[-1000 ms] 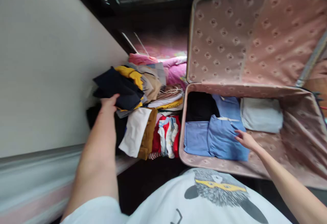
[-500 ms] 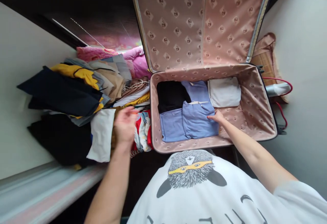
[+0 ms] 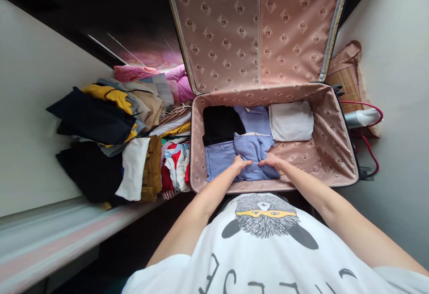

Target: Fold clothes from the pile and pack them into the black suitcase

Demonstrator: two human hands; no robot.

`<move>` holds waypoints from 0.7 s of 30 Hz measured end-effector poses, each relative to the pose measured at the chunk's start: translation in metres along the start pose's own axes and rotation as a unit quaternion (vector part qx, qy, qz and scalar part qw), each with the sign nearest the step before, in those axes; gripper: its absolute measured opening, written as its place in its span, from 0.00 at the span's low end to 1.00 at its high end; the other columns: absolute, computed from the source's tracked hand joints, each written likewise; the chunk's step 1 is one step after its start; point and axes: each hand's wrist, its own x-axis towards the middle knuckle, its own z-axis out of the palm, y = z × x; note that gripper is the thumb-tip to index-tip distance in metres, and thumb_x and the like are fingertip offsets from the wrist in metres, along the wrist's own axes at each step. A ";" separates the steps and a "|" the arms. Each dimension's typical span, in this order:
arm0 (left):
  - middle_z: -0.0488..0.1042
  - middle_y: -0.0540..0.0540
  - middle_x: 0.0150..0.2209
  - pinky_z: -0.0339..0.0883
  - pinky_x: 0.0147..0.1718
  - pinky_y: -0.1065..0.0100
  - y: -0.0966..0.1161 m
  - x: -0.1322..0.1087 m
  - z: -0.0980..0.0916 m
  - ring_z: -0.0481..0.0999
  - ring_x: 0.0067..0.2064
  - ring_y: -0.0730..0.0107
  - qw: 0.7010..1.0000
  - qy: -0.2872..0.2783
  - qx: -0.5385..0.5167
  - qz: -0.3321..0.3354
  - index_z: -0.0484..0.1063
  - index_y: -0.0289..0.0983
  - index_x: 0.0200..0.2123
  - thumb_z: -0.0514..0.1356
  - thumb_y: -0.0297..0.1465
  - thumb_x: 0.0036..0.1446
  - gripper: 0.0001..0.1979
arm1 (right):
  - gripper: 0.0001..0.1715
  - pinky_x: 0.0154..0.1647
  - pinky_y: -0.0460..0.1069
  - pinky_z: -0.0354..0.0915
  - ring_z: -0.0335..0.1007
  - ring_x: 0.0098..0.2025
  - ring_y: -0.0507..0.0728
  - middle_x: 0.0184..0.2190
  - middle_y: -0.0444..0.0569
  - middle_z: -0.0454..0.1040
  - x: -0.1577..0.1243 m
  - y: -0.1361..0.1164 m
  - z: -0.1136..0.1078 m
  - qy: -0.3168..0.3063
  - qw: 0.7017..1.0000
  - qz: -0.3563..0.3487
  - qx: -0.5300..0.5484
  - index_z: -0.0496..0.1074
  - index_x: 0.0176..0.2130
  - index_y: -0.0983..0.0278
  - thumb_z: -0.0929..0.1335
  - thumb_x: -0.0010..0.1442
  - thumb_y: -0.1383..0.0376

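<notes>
An open suitcase (image 3: 335, 171) with pink patterned lining lies before me. In its near middle part is a folded blue garment (image 3: 255, 144), gripped at its left edge by my left hand (image 3: 240, 164) and at its right edge by my right hand (image 3: 272, 161). The cloth bunches up a little between my thumbs; the other fingers are partly hidden by it. Left of it lies another folded blue garment (image 3: 219, 157), and behind that a folded black garment (image 3: 221, 124). At the back are a blue piece (image 3: 256, 117) and a folded white garment (image 3: 291, 120).
Heaped clothes stand left of the suitcase: a dark navy garment (image 3: 97, 115), a white one (image 3: 133, 169), brown trousers (image 3: 152, 169) and colourful folded pieces (image 3: 176, 164). The raised lid (image 3: 231, 30) is behind. A brown bag (image 3: 348, 70) leans by the right wall.
My left hand has moved right from beside the clothes heap onto the blue garment. My right hand stays at its right edge, and the cloth is now bunched between both hands.
</notes>
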 end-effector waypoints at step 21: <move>0.76 0.28 0.56 0.71 0.57 0.52 0.008 -0.088 -0.134 0.76 0.58 0.40 0.952 0.101 0.261 0.125 0.65 0.27 0.64 0.71 0.35 0.54 0.38 | 0.29 0.49 0.51 0.72 0.75 0.48 0.63 0.43 0.47 0.81 -0.031 -0.100 0.046 -0.139 0.969 -0.191 -0.067 0.77 0.46 0.65 0.78 0.43 0.63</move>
